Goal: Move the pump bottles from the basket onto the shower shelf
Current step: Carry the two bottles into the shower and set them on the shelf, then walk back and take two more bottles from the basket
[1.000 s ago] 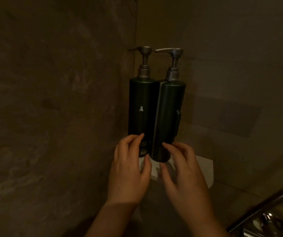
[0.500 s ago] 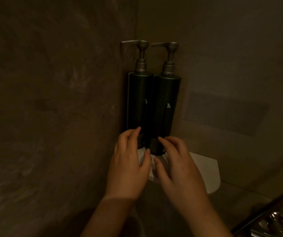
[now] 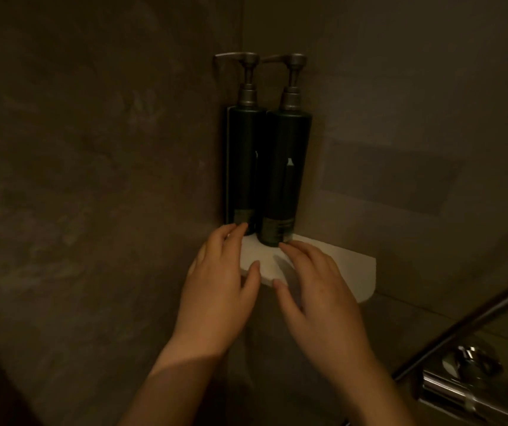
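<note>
Both pump bottles stand on the shelf (image 3: pixel 338 262); both hands rest open at their bases.

We note the left bottle (image 3: pixel 243 167) and right bottle (image 3: pixel 283 179) upright and touching side by side at the back left of the white shelf, tucked into the wall corner (image 3: pixel 242 26), pump spouts pointing left. The left hand (image 3: pixel 218 290) is in front of the shelf's left end, fingers loosely spread, gripping nothing. Its fingertips meet the foot of the left bottle and its thumb lies on the shelf's front edge. The right hand (image 3: pixel 317 293) is over the shelf's front middle, fingers likewise relaxed and apart, tips just at the foot of the right bottle. We cannot tell whether they touch it. Below and right of the shelf, a metal bar (image 3: pixel 467 321) slants above a chrome tap fitting (image 3: pixel 461 379). Lighting is dim.
</note>
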The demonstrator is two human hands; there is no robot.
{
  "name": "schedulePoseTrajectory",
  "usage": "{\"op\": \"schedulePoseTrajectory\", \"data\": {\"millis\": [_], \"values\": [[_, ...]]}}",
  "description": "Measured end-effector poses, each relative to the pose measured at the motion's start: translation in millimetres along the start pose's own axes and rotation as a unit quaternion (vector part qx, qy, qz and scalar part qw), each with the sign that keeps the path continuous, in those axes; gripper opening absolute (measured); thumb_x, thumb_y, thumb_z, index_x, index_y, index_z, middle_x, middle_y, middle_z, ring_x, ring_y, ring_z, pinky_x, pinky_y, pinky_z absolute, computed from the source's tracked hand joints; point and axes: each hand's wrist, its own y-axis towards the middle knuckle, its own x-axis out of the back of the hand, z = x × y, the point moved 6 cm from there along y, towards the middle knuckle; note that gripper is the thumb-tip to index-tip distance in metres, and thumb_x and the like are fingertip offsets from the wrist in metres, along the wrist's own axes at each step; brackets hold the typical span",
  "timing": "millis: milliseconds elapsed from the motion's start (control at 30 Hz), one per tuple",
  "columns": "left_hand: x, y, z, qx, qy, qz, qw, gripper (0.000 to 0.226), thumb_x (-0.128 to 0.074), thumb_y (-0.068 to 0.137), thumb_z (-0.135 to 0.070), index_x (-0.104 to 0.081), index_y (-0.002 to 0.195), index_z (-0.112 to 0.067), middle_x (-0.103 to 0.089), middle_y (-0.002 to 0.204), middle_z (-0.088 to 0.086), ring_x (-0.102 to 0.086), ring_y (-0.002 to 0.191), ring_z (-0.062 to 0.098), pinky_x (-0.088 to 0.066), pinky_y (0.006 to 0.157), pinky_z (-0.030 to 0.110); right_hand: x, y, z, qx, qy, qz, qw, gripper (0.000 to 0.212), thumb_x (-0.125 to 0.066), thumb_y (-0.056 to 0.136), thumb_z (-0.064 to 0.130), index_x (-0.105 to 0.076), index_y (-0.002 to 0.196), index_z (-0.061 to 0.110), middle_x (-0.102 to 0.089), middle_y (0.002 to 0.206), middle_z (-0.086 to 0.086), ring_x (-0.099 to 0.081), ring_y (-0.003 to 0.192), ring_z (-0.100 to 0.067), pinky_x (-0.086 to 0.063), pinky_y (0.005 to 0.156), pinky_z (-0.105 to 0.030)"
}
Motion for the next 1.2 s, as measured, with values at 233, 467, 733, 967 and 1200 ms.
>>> {"op": "schedulePoseTrajectory", "data": {"millis": [233,467,733,967,1200], "values": [[14,-73,-22,0.040,0.079,0.009,0.996,0.054,-0.044,0.089,-0.044,-0.030,0.141,-0.031,-0.037,0.141,-0.010,-0.029,0.128,0.004,-0.028,0.103,0.024,13,-57,-7,0.040,0.021,0.037,0.998,0.047,-0.048,0.091,0.037,-0.038,0.137,0.032,-0.035,0.144,0.011,-0.024,0.136,-0.006,-0.019,0.110,-0.026],[30,-185,-31,0.123,0.215,0.067,0.967,0.047,-0.053,0.088,-0.036,-0.049,0.132,-0.021,-0.049,0.133,0.001,-0.045,0.123,0.019,-0.038,0.099,0.035,2,-137,-17,0.041,0.126,0.110,0.985,0.040,-0.057,0.087,0.023,-0.054,0.127,0.018,-0.051,0.130,-0.001,-0.043,0.123,-0.018,-0.027,0.103,-0.022],[112,-295,-15,0.274,0.295,0.024,0.915,0.044,-0.049,0.089,-0.034,-0.048,0.132,-0.022,-0.052,0.131,0.001,-0.050,0.118,0.020,-0.045,0.092,0.038,-29,-185,56,0.109,0.190,0.186,0.958,0.040,-0.053,0.089,0.027,-0.051,0.129,0.024,-0.050,0.130,0.005,-0.041,0.121,-0.010,-0.030,0.096,-0.021],[192,-373,9,0.368,0.351,-0.043,0.860,0.042,-0.053,0.089,-0.030,-0.051,0.129,-0.019,-0.056,0.125,0.003,-0.053,0.112,0.022,-0.047,0.084,0.038,-63,-216,154,0.208,0.229,0.257,0.915,0.042,-0.049,0.091,0.034,-0.046,0.132,0.028,-0.046,0.133,0.010,-0.038,0.124,-0.006,-0.032,0.097,-0.020],[266,-436,46,0.441,0.376,-0.078,0.811,0.042,-0.049,0.092,-0.033,-0.047,0.132,-0.020,-0.054,0.129,0.001,-0.051,0.115,0.021,-0.044,0.090,0.036,-101,-238,256,0.269,0.270,0.307,0.872,0.042,-0.050,0.092,0.032,-0.046,0.133,0.027,-0.044,0.135,0.011,-0.035,0.123,-0.001,-0.024,0.097,-0.014]]}}
